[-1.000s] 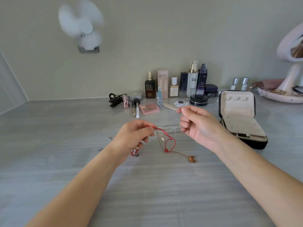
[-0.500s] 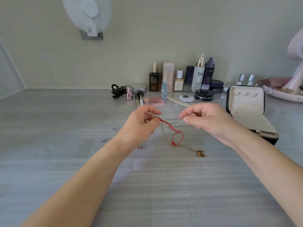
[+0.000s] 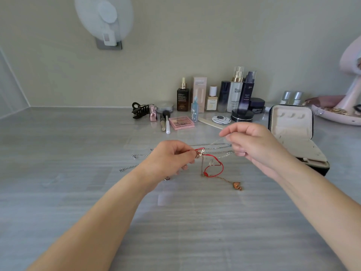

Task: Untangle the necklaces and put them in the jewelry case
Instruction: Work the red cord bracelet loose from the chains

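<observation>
While the necklaces [image 3: 202,163] stayed tangled over the table's [image 3: 78,192] middle, pinched by the left hand [image 3: 172,159], the right hand [image 3: 252,141] had drawn its pinched silver chain [image 3: 216,141] farther out and taut. One strand seemed to be working free; the case [image 3: 293,130] stood open near the right edge.

Your single head view looks forward and down across the grey surface [image 3: 97,153], close over both forearms, facing the far wall [image 3: 195,45].
</observation>
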